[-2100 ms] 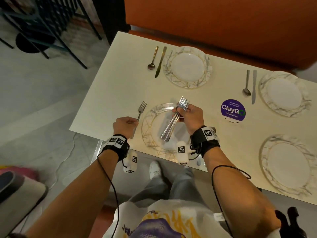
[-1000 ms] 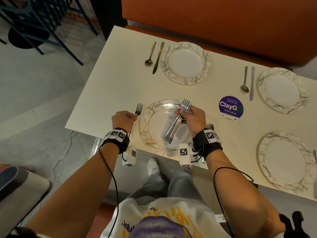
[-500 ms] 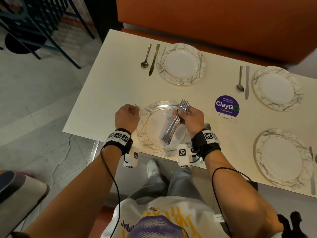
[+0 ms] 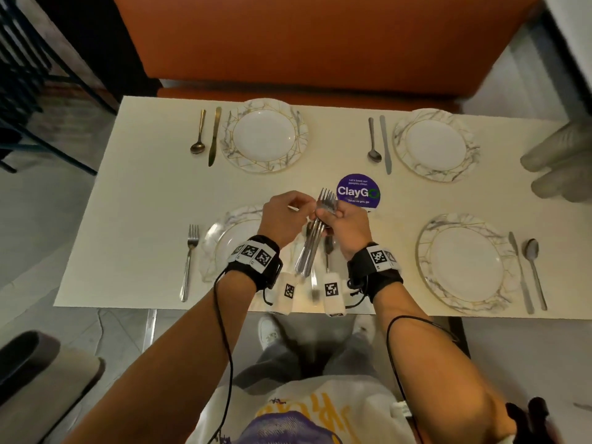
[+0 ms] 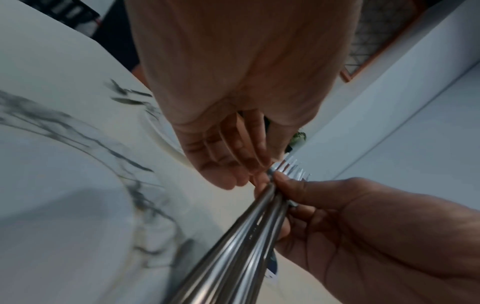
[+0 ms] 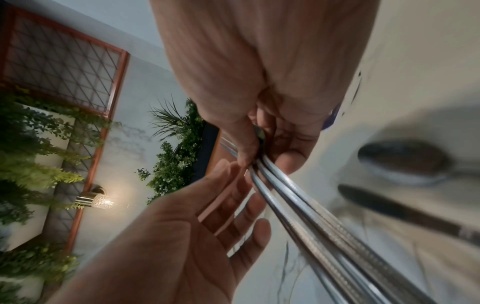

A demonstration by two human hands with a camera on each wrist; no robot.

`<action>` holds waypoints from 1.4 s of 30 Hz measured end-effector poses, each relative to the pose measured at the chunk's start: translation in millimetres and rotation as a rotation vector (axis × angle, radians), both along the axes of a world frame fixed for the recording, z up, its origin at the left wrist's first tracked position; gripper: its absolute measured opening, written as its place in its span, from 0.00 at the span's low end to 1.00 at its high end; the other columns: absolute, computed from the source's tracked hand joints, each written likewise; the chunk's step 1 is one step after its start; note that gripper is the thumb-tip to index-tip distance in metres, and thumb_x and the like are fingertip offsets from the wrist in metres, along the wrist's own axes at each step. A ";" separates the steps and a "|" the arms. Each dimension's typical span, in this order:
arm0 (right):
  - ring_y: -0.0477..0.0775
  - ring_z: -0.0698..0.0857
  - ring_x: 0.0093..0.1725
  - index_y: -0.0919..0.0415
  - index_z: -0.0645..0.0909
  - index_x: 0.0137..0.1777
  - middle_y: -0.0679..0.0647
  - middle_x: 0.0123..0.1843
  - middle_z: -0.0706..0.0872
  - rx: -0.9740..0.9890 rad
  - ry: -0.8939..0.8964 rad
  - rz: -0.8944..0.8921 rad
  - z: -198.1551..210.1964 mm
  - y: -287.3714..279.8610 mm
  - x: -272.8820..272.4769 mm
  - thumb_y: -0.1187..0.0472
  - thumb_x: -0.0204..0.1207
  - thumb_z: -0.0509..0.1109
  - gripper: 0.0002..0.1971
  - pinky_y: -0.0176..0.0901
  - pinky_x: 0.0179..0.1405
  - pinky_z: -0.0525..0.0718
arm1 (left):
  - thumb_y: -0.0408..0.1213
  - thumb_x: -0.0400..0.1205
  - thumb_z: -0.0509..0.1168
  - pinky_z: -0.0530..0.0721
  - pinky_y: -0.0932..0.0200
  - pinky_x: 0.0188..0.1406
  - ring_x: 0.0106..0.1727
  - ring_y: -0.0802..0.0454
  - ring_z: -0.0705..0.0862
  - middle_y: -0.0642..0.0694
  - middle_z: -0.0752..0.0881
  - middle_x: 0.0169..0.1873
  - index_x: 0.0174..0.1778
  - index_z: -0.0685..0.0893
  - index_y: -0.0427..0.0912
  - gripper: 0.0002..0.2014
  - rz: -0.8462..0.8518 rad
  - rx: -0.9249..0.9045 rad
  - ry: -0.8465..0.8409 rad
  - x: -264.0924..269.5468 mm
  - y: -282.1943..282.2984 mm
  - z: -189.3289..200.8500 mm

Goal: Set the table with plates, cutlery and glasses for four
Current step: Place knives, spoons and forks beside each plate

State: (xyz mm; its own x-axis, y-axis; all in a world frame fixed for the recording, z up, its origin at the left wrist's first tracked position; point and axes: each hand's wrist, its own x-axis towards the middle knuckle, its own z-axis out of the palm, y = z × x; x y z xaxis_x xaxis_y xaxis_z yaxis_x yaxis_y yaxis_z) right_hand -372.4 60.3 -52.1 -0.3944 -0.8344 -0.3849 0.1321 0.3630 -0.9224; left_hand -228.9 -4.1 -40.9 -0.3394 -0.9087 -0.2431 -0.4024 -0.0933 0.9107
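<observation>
Bare cream tabletop (image 4: 144,193) lay open between the left-hand marbled plates (image 4: 264,135). A silver fork (image 4: 189,261) lay beside the near-left marbled plate (image 4: 221,232). The purple round sticker (image 4: 358,190) occupied the table's centre.

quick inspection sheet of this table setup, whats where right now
surface: cream table, four places laid
job's things: four plates, near left plate under the hands; one fork lies left of it; spoon and knife pairs by the other three plates; no glasses seen
clutter: purple ClayGo sticker
grippers: right hand grips a bundle of forks; left hand fingers reach its tines, grip unclear
cables: black cable along each forearm
surroundings: orange bench, grey floor
</observation>
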 end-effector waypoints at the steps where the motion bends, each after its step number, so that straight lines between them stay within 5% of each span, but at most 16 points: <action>1: 0.57 0.94 0.43 0.65 0.89 0.61 0.61 0.47 0.95 -0.002 0.009 0.002 -0.3 4.1 -11.1 0.68 0.80 0.75 0.11 0.42 0.38 0.89 | 0.40 0.83 0.74 0.91 0.55 0.46 0.43 0.54 0.91 0.52 0.92 0.41 0.50 0.92 0.45 0.04 -0.011 0.000 -0.002 -12.1 1.1 0.6; 4: 0.61 0.95 0.46 0.65 0.88 0.61 0.62 0.46 0.95 -0.006 0.009 -0.012 -1.9 18.4 -47.1 0.69 0.80 0.76 0.11 0.49 0.41 0.91 | 0.38 0.81 0.77 0.91 0.58 0.37 0.41 0.53 0.92 0.48 0.93 0.42 0.52 0.92 0.45 0.06 -0.028 0.036 -0.015 -52.6 8.4 3.6; 7: 0.59 0.95 0.44 0.66 0.88 0.61 0.62 0.46 0.95 0.000 -0.011 -0.017 -2.3 33.6 -88.1 0.69 0.80 0.76 0.11 0.43 0.36 0.88 | 0.36 0.80 0.77 0.88 0.61 0.33 0.38 0.54 0.91 0.46 0.93 0.41 0.51 0.93 0.46 0.05 -0.021 0.088 0.003 -94.6 18.9 2.0; 12: 0.60 0.94 0.42 0.67 0.89 0.59 0.63 0.45 0.95 0.031 -0.057 0.011 -3.7 56.1 -157.4 0.69 0.78 0.77 0.10 0.44 0.35 0.87 | 0.36 0.82 0.76 0.89 0.58 0.36 0.40 0.51 0.91 0.46 0.93 0.40 0.48 0.92 0.45 0.01 -0.010 0.090 -0.054 -165.3 41.4 -4.3; 19: 0.64 0.94 0.40 0.68 0.89 0.55 0.64 0.45 0.95 0.076 -0.051 0.077 -7.7 77.2 -235.8 0.71 0.76 0.78 0.09 0.59 0.44 0.90 | 0.32 0.87 0.69 0.93 0.50 0.39 0.42 0.47 0.92 0.40 0.92 0.44 0.55 0.88 0.39 0.04 0.061 0.154 -0.068 -235.1 67.7 -17.6; 26: 0.66 0.95 0.42 0.67 0.88 0.57 0.62 0.43 0.95 0.138 -0.042 0.098 -15.5 93.5 -271.6 0.69 0.77 0.77 0.10 0.52 0.43 0.89 | 0.28 0.87 0.67 0.94 0.47 0.43 0.36 0.45 0.89 0.34 0.91 0.43 0.56 0.86 0.34 0.05 0.214 0.264 -0.025 -250.2 77.8 -32.1; 30: 0.66 0.95 0.42 0.66 0.88 0.56 0.62 0.43 0.95 0.147 -0.051 0.067 -18.9 101.5 -278.5 0.70 0.79 0.75 0.08 0.50 0.41 0.87 | 0.24 0.87 0.64 0.91 0.61 0.31 0.34 0.45 0.90 0.37 0.92 0.43 0.55 0.87 0.34 0.07 0.228 0.258 -0.154 -240.6 83.9 -47.6; 33: 0.66 0.94 0.42 0.64 0.88 0.55 0.63 0.44 0.95 0.146 -0.063 0.038 -22.0 106.1 -281.0 0.70 0.79 0.75 0.07 0.51 0.43 0.87 | 0.23 0.86 0.65 0.89 0.63 0.26 0.34 0.45 0.90 0.38 0.92 0.44 0.53 0.87 0.34 0.07 0.230 0.272 -0.220 -234.4 90.3 -59.7; 39: 0.64 0.93 0.39 0.67 0.88 0.56 0.66 0.45 0.94 0.132 -0.075 0.005 -25.9 114.8 -282.2 0.71 0.80 0.74 0.07 0.49 0.38 0.86 | 0.25 0.84 0.68 0.92 0.57 0.38 0.36 0.46 0.92 0.44 0.92 0.37 0.40 0.87 0.47 0.13 0.149 0.176 -0.356 -229.4 95.9 -74.4; 42: 0.64 0.93 0.40 0.64 0.88 0.54 0.66 0.45 0.94 0.128 -0.064 0.008 -26.0 119.2 -283.5 0.71 0.81 0.74 0.06 0.49 0.37 0.86 | 0.25 0.85 0.66 0.89 0.64 0.28 0.32 0.46 0.92 0.43 0.92 0.36 0.41 0.88 0.43 0.11 0.184 0.161 -0.342 -231.6 96.9 -77.2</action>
